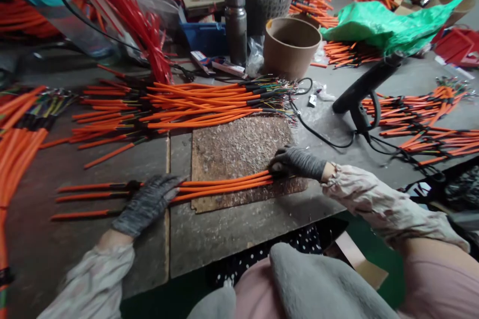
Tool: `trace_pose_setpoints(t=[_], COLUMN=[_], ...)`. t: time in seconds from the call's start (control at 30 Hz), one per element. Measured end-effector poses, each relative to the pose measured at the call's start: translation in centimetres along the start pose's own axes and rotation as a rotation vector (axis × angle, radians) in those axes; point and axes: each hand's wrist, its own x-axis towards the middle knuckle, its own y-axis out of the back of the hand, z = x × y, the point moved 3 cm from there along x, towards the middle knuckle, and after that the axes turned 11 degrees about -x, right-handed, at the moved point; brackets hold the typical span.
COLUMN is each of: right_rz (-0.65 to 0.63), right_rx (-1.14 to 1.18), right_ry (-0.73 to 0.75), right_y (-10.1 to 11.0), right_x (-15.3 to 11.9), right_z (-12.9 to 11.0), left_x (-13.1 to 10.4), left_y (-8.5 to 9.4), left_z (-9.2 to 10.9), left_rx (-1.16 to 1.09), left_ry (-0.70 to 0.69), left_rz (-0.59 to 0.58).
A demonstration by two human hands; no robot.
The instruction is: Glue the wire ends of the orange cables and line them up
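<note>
Gripping three orange cables (224, 184) by their right ends in the right hand (296, 161); resting the left hand (147, 204) across them farther left, cannot tell whether closed. Spanning a board (243, 144) on the counter's (202, 239) near side.

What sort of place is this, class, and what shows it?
Probably a cable-assembly workshop: orange cables with thin wires at their ends lie piled on the workbench, near a black tool resembling a heat gun, and the gloved left hand and right hand touch three more cables.
</note>
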Motion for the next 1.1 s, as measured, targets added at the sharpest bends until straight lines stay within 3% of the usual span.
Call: trace_pose_setpoints(t=[0.17,0.23,0.33,0.4,0.47,0.63,0.7,0.77,0.83,0.9,0.97,1.03,1.1], right_rz=[0.208,0.183,0.138,0.199,0.342,0.651,0.703,0.752,0.803,0.814,0.767,0.683,0.619], right_rx=[-0.257,-0.377,-0.412,-0.433,-0.495,-0.610,-0.567,-0.404,-0.155,0.095,0.309,0.488,0.605], right_ry=[-0.302,-0.400,-0.371,-0.337,-0.310,-0.122,-0.071,-0.069,-0.060,-0.011,0.048,0.072,0.071], right_y=[3.7,4.2,4.6,5.2,6.3,8.4,8.4,8.2,8.0,7.6,7.0,6.2,5.5], right_x=[7.5,10.3,12.1,11.3,9.1,2.6,1.0,-0.2,-1.0,-1.5,-1.8,-1.9,-2.0], right_z=[6.3,8.6,9.7,8.8,6.5,-1.5,-3.2,-3.2,-2.4,-1.7,-1.8,-2.4,-3.1], left_x=[2.6,4.1,5.8,6.8,8.4,15.1,17.6,18.9,18.8,17.5,15.8,14.3,12.9], left_y=[0.8,0.9,1.0,0.9,0.6,-0.6,0.7,3.1,6.1,8.9,11.0,12.1,12.6], left_z=[0.0,1.0,3.2,4.7,5.9,8.3,9.5,11.1,13.2,15.6,17.9,19.8,21.0], left_rx=[-0.055,-0.093,-0.267,-0.477,-0.799,-1.929,-2.222,-2.376,-2.407,-2.338,-2.226,-2.117,-2.026], left_ry=[-0.057,-0.071,-0.047,0.024,0.165,0.687,0.706,0.545,0.255,-0.057,-0.277,-0.403,-0.442], left_rz=[0.046,0.032,0.035,0.114,0.245,0.418,0.557,0.726,0.780,0.741,0.655,0.574,0.535])
